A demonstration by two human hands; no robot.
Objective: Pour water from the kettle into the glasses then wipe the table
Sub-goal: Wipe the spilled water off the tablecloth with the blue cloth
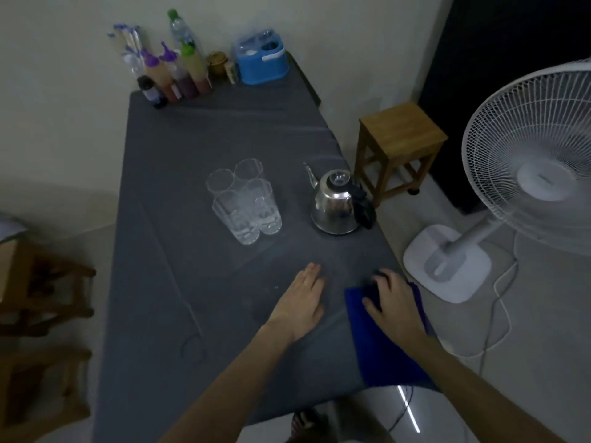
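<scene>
Several clear glasses [244, 199] stand clustered in the middle of the grey-covered table [179, 174]; the near ones hold some water. A shiny steel kettle [337, 203] with a black handle stands to their right, spout pointing away. A blue cloth [383, 346] lies at the table's near right corner, partly hanging over the edge. My right hand [391, 298] rests on top of the cloth, fingers spread and curled slightly. My left hand [302, 300] lies flat on the bare table just left of the cloth, holding nothing.
Bottles with purple and green caps [169, 75] and a blue container [262, 60] line the table's far end by the wall. A wooden stool [398, 139] and a white standing fan [531, 174] with a trailing cable are on the right. Wooden furniture [41, 302] stands on the left.
</scene>
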